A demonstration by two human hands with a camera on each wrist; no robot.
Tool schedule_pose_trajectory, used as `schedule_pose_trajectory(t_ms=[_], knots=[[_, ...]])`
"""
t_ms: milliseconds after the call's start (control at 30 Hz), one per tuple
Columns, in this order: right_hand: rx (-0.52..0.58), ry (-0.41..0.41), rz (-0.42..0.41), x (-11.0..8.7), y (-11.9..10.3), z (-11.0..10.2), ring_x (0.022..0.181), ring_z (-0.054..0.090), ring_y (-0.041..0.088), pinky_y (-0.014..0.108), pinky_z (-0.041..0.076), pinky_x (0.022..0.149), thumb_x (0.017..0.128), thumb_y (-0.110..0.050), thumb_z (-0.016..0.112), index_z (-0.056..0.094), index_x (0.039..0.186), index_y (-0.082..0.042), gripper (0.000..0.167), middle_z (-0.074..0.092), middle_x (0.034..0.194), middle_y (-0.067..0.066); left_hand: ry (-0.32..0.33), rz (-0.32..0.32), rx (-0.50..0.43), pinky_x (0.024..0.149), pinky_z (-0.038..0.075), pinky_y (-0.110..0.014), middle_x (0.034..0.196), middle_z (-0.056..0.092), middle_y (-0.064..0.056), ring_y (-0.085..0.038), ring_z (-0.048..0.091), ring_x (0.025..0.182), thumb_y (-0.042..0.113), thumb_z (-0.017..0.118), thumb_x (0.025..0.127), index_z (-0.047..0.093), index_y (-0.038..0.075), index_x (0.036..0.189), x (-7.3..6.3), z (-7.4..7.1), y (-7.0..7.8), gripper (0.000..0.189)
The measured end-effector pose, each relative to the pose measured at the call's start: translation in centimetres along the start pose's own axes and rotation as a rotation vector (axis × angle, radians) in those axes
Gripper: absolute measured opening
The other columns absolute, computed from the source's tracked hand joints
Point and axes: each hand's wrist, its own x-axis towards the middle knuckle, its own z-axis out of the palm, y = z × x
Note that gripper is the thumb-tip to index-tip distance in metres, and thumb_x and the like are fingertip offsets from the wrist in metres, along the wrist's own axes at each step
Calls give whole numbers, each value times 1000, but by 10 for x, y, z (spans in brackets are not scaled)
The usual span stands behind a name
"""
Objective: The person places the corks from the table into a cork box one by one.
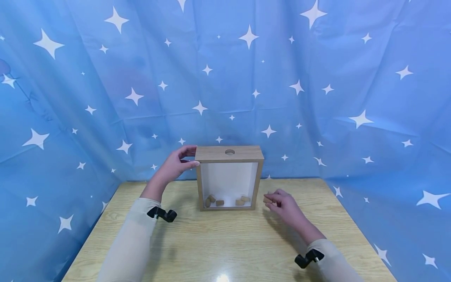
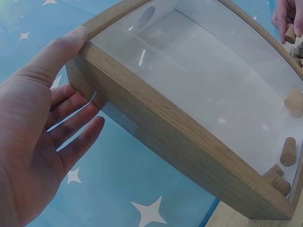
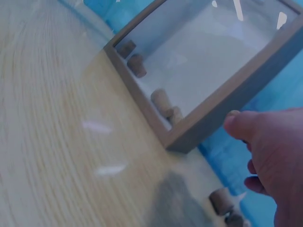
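A shallow wooden shadow box (image 1: 211,155) with a clear front and a round hole in its top stands upright. My left hand (image 1: 172,167) grips its upper left corner, thumb on the front edge and fingers at the side and back. Several corks (image 2: 288,151) lie along the bottom inside it, behind the clear front. To the right of the box, low over the table, my right hand (image 1: 286,206) pinches a cork (image 2: 289,35) between thumb and fingers. From the right wrist, only that cork's end shows past the thumb.
Loose corks (image 3: 221,201) lie on the table beside the box, under the right hand. The light wooden table (image 1: 218,239) runs back to a blue curtain (image 1: 229,90) with white stars, close behind the box.
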Motion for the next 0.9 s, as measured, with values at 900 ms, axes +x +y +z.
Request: schedule_pose_trajectory(t_ms=[900], knots=[[12, 152, -86, 20, -64, -57, 78, 61, 13, 28, 53, 59, 97, -8, 87, 85, 121, -10, 24, 68, 102, -3, 0, 4, 9, 107, 57, -59, 153, 60, -12, -39, 58, 142, 35, 87, 100, 54, 15, 162, 1, 0, -2, 73]])
